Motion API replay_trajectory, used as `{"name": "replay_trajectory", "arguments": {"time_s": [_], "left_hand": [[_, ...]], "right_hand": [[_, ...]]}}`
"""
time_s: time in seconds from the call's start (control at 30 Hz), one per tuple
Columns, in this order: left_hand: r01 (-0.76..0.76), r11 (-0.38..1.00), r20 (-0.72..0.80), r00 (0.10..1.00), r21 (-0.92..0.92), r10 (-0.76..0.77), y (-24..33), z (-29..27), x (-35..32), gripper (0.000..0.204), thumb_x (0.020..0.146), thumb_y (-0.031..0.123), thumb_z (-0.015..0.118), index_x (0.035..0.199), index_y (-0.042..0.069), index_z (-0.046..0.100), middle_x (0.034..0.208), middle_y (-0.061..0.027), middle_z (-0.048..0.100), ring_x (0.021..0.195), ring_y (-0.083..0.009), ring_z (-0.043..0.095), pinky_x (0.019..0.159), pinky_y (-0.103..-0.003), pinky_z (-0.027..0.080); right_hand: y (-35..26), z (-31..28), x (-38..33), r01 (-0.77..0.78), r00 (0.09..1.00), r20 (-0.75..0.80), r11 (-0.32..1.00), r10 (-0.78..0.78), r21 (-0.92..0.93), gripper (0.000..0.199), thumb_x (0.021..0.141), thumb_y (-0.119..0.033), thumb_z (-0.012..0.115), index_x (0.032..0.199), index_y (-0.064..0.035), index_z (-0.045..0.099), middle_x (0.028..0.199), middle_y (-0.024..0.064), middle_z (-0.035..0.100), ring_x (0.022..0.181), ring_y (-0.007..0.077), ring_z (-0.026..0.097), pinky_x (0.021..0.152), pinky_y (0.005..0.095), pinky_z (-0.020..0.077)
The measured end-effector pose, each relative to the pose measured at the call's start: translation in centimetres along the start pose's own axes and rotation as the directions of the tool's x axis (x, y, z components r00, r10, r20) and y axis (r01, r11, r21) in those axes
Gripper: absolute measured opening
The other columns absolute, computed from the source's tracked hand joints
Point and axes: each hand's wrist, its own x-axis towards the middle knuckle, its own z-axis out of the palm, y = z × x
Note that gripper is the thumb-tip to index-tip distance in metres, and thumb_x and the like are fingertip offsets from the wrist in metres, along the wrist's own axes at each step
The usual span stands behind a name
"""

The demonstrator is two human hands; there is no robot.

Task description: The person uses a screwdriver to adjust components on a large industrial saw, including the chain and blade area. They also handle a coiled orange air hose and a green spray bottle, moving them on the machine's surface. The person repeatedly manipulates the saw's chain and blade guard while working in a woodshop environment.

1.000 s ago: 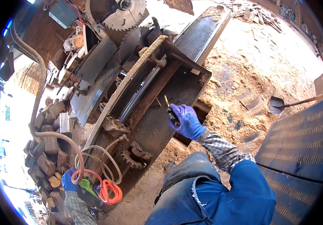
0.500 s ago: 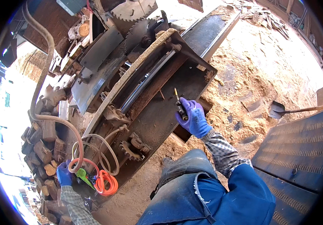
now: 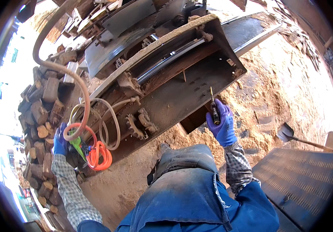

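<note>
My right hand [image 3: 223,123], in a blue-purple glove, is closed around a slim tool [image 3: 215,110] with a dark body and a thin brass-coloured tip pointing up and away. It is beside the near edge of a dusty steel machine bed [image 3: 174,101]. My left hand [image 3: 61,140], also gloved, is at the machine's left end with its fingers curled. What it grips is partly hidden. Right beside it are a green air blow gun [image 3: 76,147], a coiled orange hose [image 3: 99,155] and a hanging pinkish-brown hose [image 3: 82,89]. Two rusty toothed parts [image 3: 137,125] sit on the bed.
A metal rod [image 3: 170,62] runs along the machine, with a circular saw blade [image 3: 170,14] behind it. Cut logs [image 3: 42,112] are piled at left. Sawdust [image 3: 267,92] covers the floor at right, where a shovel [image 3: 286,133] lies near a dark slotted panel [image 3: 302,174].
The view has shifted, so the machine appears higher. My right hand has moved right with the tool, away from over the bed to its near edge. My left hand remains by the hoses.
</note>
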Motion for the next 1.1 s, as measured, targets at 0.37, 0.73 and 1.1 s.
{"name": "replay_trajectory", "arguments": {"time_s": [0.37, 0.73, 1.1], "left_hand": [[-0.006, 0.998, 0.088, 0.996, 0.067, 0.0, 5.2, 3.5, 0.8, 0.039, 0.101, 0.036, 0.063, 0.126, 0.006, 0.068, 0.109, -0.002, 0.069, 0.097, -0.0122, 0.065, 0.086, -0.03, 0.052], [0.091, 0.994, -0.145, 0.985, -0.058, -0.098, 12.3, 7.2, -5.4, 0.055, 0.102, 0.056, 0.061, 0.123, 0.006, 0.072, 0.105, 0.0, 0.067, 0.093, -0.0125, 0.06, 0.084, -0.029, 0.048], [0.11, 0.975, -0.148, 0.986, 0.192, -0.082, 13.1, 7.7, -2.0, 0.08, 0.092, 0.078, 0.059, 0.109, 0.002, 0.075, 0.091, -0.006, 0.067, 0.078, -0.0175, 0.059, 0.073, -0.034, 0.049]], "right_hand": [[-5.5, 1.2, -2.2, 0.11, 0.962, 0.217, 0.963, -0.165, 0.244, 0.064, 0.08, -0.014, 0.081, 0.138, 0.0, 0.057, 0.107, 0.0172, 0.069, 0.097, 0.0368, 0.065, 0.085, 0.0477, 0.0533], [-9.9, 0.1, -6.8, 0.129, 0.904, 0.35, 0.936, -0.247, 0.327, 0.062, 0.081, -0.018, 0.08, 0.136, -0.001, 0.055, 0.106, 0.0176, 0.07, 0.097, 0.0389, 0.066, 0.084, 0.0498, 0.0541], [-16.9, 2.9, -13.3, 0.132, 0.961, 0.2, 0.954, -0.189, 0.269, 0.062, 0.082, -0.012, 0.08, 0.137, 0.0009, 0.057, 0.108, 0.0166, 0.07, 0.097, 0.0368, 0.066, 0.084, 0.0471, 0.0536]]}}
